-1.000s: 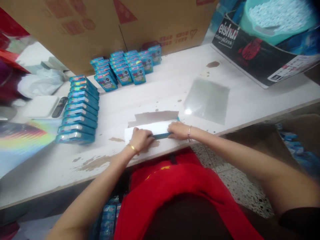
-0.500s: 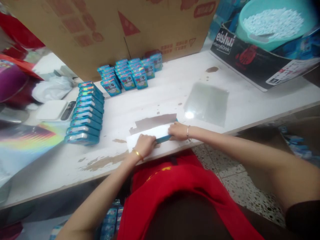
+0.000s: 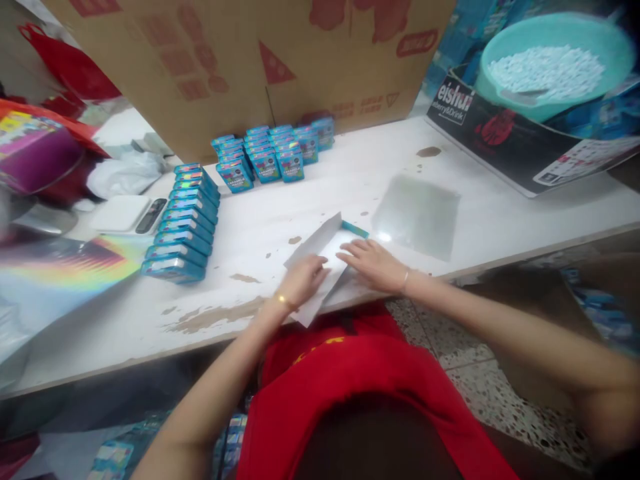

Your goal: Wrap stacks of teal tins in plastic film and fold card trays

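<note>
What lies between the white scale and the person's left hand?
In the head view, a row of blue boxes stands between the white scale and the left hand, then brown-marked white tabletop on the hand's side.

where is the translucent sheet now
In the head view, the translucent sheet lies right of centre on the white table, just beyond the right hand.

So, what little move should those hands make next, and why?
Perhaps the left hand should press the grey flap inward: the flap looks raised along the white card's edge, that hand is right beside it, and the right hand is opposite, well placed to steady the card.
</note>
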A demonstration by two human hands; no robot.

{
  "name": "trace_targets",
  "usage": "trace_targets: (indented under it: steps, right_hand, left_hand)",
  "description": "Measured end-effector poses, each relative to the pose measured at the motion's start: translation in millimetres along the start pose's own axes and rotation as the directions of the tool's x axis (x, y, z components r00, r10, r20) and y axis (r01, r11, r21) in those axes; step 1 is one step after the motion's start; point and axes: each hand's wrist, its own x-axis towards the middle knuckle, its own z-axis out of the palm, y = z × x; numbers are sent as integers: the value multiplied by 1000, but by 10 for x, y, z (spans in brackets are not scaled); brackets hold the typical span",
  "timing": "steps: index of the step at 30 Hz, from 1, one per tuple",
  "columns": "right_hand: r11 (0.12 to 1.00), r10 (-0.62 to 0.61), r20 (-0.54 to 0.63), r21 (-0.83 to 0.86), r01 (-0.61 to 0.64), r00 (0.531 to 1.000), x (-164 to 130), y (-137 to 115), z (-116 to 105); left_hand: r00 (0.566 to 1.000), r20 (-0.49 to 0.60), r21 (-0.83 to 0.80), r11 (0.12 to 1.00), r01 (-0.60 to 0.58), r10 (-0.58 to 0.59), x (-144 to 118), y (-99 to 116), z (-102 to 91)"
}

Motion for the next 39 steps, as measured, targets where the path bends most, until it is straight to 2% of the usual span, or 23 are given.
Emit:
trace_targets:
  steps: [2, 4, 7, 11, 15, 20, 27, 32, 35, 37, 39]
  right_hand:
    - [998, 40, -62, 45, -37, 997, -116, -313, 73]
    - [995, 56, -98, 83, -48, 994, -169, -609, 206]
    - [990, 91, -129, 123, -75, 988, -156, -866, 423]
    - [977, 111, -156, 196, -79, 981, -146, -806, 568]
    - [974, 3, -157, 223, 33, 988, -224, -622, 539]
    - [972, -93, -142, 203, 121, 986, -269, -561, 495]
    - [883, -14, -186, 459, 100, 982, -290, -545, 597]
    - [796, 165, -196, 605, -13, 967, -244, -582, 647]
    - [834, 214, -212, 547, -66, 953, -205, -619, 666]
    - [888, 185, -225, 455, -64, 957, -204, -621, 690]
    - [933, 125, -246, 358, -30, 961, -229, -602, 722]
  left_hand:
    - [986, -10, 209, 964, -162, 168, -157, -190, -171]
    - [948, 105, 356, 879, -318, 300, -305, -371, -249]
    - [890, 254, 384, 806, -451, 378, -444, -525, -185]
    - [908, 228, 374, 829, -415, 352, -513, -463, -2]
    - [936, 168, 369, 860, -352, 310, -561, -277, 133]
    - [974, 78, 372, 901, -225, 211, -602, -122, 289]
    - [986, 58, 368, 914, -169, 159, -630, -89, 350]
    - [990, -6, 372, 920, -128, 140, -656, -39, 456]
    - [991, 9, 368, 921, -126, 132, -649, -24, 395]
    - [976, 88, 332, 917, -219, 201, -632, -78, 225]
    - [939, 166, 293, 894, -340, 302, -604, -197, 0]
